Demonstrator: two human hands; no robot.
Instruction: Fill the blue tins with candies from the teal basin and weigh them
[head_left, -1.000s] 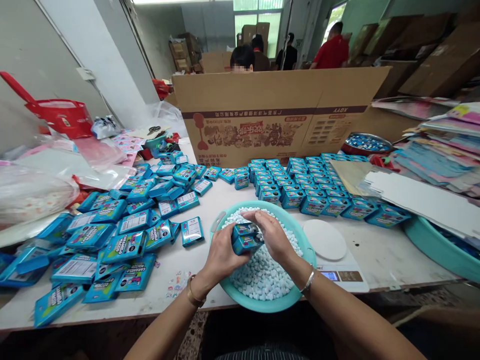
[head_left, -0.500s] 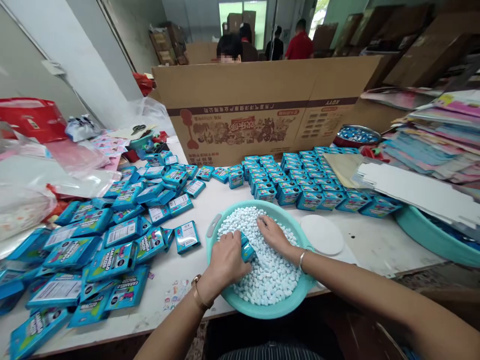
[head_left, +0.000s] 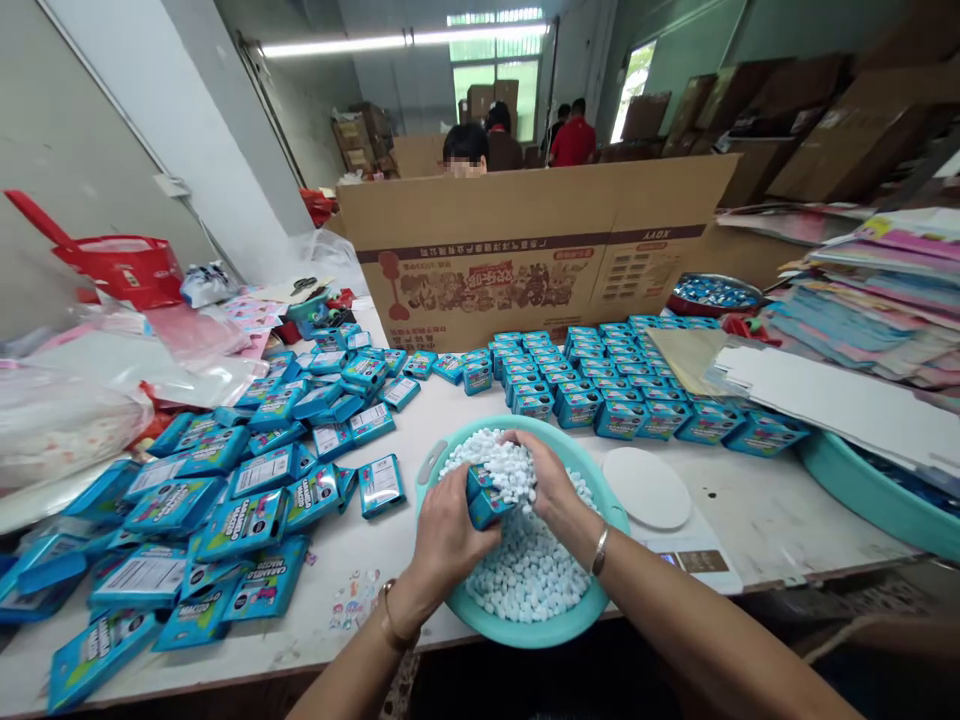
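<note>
A turquoise plastic basin (head_left: pixel 541 634) full of small white candies (head_left: pixel 523 575) stands at the table's front edge. My left hand (head_left: pixel 447 528) is wrapped round small blue candy boxes (head_left: pixel 486 502), held tilted over the basin; how many is partly hidden by my fingers. My right hand (head_left: pixel 553 480) is cupped round a heaped handful of the candies, pressed up against the boxes' top ends. Some candies lie on and between the boxes and my right fingers.
Loose blue boxes (head_left: pixel 244 520) are piled on the left. Filled rows of boxes (head_left: pixel 577 405) stand before a large carton (head_left: pixel 480 215). Right of the basin sits a white scale (head_left: pixel 646 487). Farther right is another turquoise basin (head_left: pixel 862 480). People (head_left: pixel 574 138) are beyond the carton.
My right hand has come up out of the candies with a handful and moved left to the boxes. The view has tilted up and shifted, showing more of the scale.
</note>
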